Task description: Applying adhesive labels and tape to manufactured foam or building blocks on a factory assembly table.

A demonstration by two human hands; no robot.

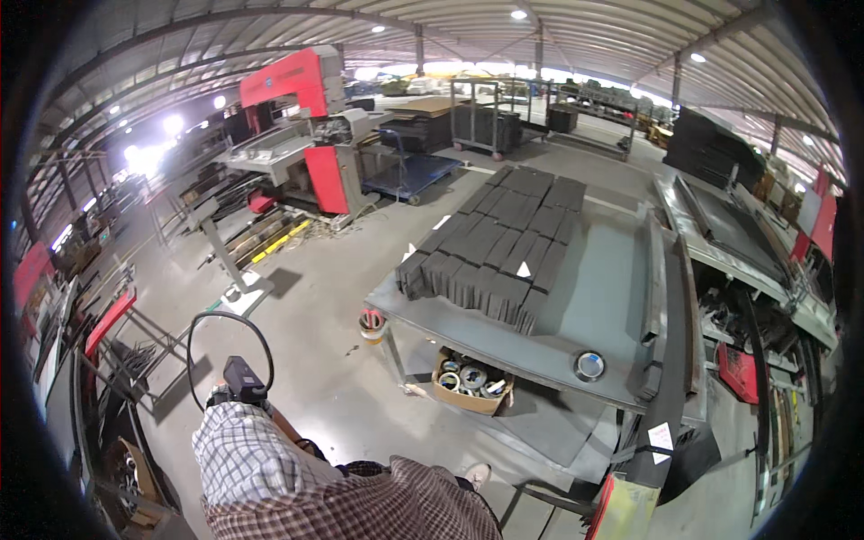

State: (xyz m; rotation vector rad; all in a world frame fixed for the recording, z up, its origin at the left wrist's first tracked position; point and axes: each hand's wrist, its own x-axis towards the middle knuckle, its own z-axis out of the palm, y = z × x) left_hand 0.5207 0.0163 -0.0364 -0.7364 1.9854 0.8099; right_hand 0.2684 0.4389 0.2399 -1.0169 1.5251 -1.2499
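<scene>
Checked plaid sleeves fill the lower edge; a small black handheld device with a looped black cable (245,376) is gripped by the left hand (220,394), left of the grey steel bench (594,297). Right hand unseen.

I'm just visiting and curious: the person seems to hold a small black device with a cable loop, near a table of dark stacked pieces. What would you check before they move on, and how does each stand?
1. Grip on the black device: the left hand is at its base, mostly hidden by the checked sleeve. Cannot tell.
2. Cable loop free of snags: arcs in open air. Ok.
3. Right hand: not in view. Cannot tell.
4. Dark stacked pieces sit in tidy rows on the table. Ok.
5. Floor under the table: a cardboard box of rolls stands there. Not ok for walking through.
</scene>
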